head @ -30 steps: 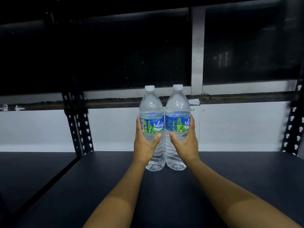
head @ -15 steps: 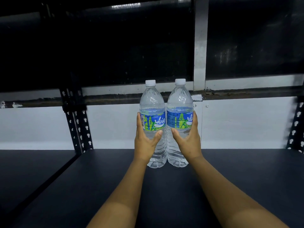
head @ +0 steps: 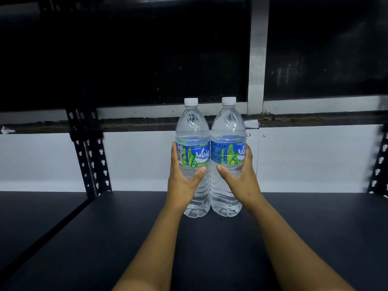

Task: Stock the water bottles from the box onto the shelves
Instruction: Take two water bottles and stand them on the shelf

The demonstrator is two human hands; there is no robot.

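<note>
Head view: the left hand (head: 182, 181) holds the left bottle (head: 194, 158) and the right hand (head: 241, 179) holds the right bottle (head: 227, 156), each grip curled round the clear body just under the blue and green label, thumb across the front and fingers wrapped behind. Both bottles stand side by side, touching along their flanks, with their bases on or just above the dark shelf (head: 315, 227) toward its back, near the white wall (head: 304, 160); I cannot tell whether the bases already rest on the board.

To do this step well, I would lower both bottles straight down until the bases sit flat, keep them pressed flank to flank so neither rocks, then loosen each grip sideways rather than pulling forward.

Each bottle's long axis runs upright, white caps pointing up, with only a slight lean of the tops toward each other. The labels face the camera.
</note>
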